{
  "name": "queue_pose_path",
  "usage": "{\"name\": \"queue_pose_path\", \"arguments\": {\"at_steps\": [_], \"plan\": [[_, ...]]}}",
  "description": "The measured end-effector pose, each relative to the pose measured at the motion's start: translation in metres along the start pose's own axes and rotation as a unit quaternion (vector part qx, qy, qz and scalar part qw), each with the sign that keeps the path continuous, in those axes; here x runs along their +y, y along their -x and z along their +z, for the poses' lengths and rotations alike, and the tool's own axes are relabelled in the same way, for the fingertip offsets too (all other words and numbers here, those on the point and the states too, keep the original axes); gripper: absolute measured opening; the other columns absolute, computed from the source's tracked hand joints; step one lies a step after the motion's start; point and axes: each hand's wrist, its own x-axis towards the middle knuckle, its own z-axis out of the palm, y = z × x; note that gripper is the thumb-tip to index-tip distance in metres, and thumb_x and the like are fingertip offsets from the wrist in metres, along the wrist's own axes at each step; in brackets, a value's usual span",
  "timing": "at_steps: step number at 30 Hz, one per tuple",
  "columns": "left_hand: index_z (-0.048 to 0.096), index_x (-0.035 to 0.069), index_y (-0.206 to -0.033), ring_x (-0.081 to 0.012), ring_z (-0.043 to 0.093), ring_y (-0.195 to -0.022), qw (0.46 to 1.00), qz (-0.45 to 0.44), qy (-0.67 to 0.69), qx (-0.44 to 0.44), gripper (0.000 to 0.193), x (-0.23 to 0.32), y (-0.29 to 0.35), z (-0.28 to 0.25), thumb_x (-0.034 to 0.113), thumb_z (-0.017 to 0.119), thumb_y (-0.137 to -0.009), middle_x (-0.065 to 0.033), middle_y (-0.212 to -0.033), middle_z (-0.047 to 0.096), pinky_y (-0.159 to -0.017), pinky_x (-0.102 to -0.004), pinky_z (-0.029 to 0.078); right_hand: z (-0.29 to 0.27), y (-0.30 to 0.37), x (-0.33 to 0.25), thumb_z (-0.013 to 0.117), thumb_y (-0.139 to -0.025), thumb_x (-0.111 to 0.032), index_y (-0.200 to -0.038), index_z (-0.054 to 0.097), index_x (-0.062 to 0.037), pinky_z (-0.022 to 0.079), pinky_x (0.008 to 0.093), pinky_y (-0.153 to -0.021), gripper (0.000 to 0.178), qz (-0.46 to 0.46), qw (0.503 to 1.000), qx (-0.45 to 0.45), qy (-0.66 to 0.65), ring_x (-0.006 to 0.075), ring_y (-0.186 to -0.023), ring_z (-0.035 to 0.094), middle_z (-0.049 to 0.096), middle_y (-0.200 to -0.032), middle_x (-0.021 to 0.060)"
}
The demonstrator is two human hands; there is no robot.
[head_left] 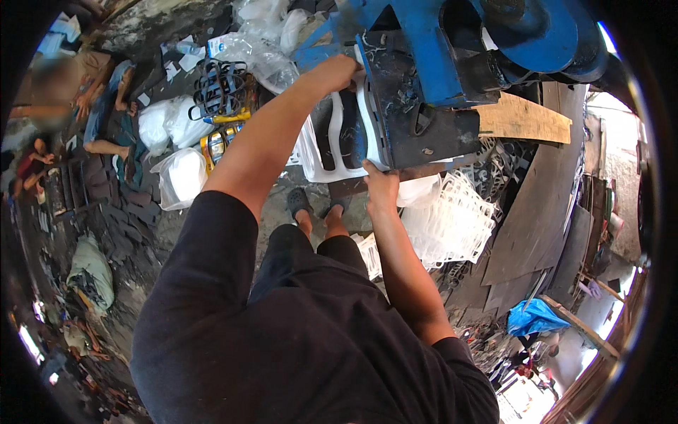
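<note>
A white sheet (336,138) with long curved cut-outs lies on the bed of a blue machine (406,21), against a dark flat plate (395,78). My left hand (340,71) is closed at the sheet's far end, its fingertips partly hidden. At the near corner, my right hand (382,185) pinches the sheet's edge beside the dark plate. Small dark scraps lie on the plate. Beside my right forearm rests a stack of white cut-out sheets (452,219).
Clear plastic bags (261,60), a dark cut-out lattice (217,88) and white bags (169,124) lie left. A tan board (526,118) juts from the machine at right, above large dark sheets (526,212). Other people sit at far left among dark scraps.
</note>
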Motion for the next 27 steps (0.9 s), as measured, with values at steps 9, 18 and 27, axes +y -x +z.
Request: {"name": "queue_pose_path", "arguments": {"at_steps": [9,18,27], "plan": [[0.066,0.015,-0.124,-0.0353,0.065,-0.107,0.997,0.000,0.017,-0.069,0.063,0.001,-0.013,-0.020,0.025,0.087,-0.065,-0.0159,-0.116,0.069,-0.090,-0.0437,0.051,0.005,-0.031,0.038,0.076,-0.084,-0.011,-0.127,0.051,0.0059,0.041,0.0378,-0.100,0.053,-0.127,0.990,0.043,0.042,0.0325,-0.112,0.057,0.060,-0.125,0.0202],[0.064,0.015,-0.126,-0.0370,0.064,-0.108,0.999,0.018,-0.021,-0.042,0.057,0.002,-0.006,-0.020,0.023,0.082,-0.072,-0.0167,-0.113,0.069,-0.091,-0.0462,0.051,0.010,-0.048,0.050,0.079,-0.079,-0.014,-0.127,0.048,0.0120,0.039,0.0416,-0.103,0.063,-0.193,0.974,0.089,0.080,0.0388,-0.118,0.054,0.055,-0.128,0.0279],[0.060,0.011,-0.130,-0.0389,0.060,-0.113,1.000,-0.002,-0.023,-0.003,0.055,0.004,0.004,-0.016,0.019,0.076,-0.078,-0.0237,-0.119,0.064,-0.096,-0.0465,0.050,-0.006,-0.024,0.022,0.072,-0.084,-0.007,-0.126,0.048,0.0084,0.043,0.0361,-0.096,0.051,-0.074,0.997,-0.011,0.015,0.0263,-0.108,0.057,0.060,-0.118,0.0148]]}}
